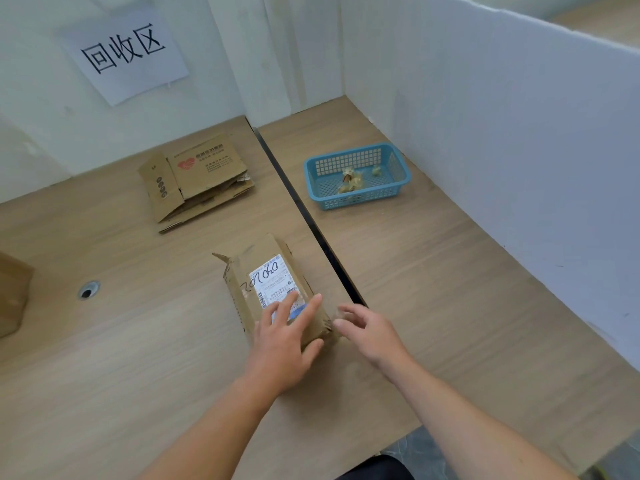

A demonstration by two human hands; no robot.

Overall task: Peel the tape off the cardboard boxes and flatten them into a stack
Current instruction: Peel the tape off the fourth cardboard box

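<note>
Counter: pale wood-grain counter (121, 358) made of two tops that meet at a dark seam (304, 209) running away from the person; a small round cable hole (88, 290) sits on the left top.
Walls: white partition panels (502, 133) close off the back and right sides, with a paper sign (124, 51) bearing three black characters taped at the upper left.
Box in hand: a brown cardboard box (242, 271) lies near the front of the left top, just beside the seam. Its far-end flaps stand open, and a white shipping label (273, 282) with handwritten marker digits faces up.
Left hand: the left hand (284, 344) rests palm down on the near end of the box. Its fingers (311, 306) are spread straight across the label and the thumb lies along the near edge; it grips nothing.
Right hand: the right hand (370, 330) is at the box's near right corner. Its fingers (346, 311) are loosely bent and hold nothing; whether they touch the cardboard cannot be told.
Flattened stack: flattened boxes (197, 181) lie piled at the back of the left top, below the sign and well apart from the hands.
Basket: a blue plastic basket (346, 162) stands on the right top near the wall, holding crumpled tape wads (351, 180).
Left edge: another brown box (14, 292) is partly in view.
</note>
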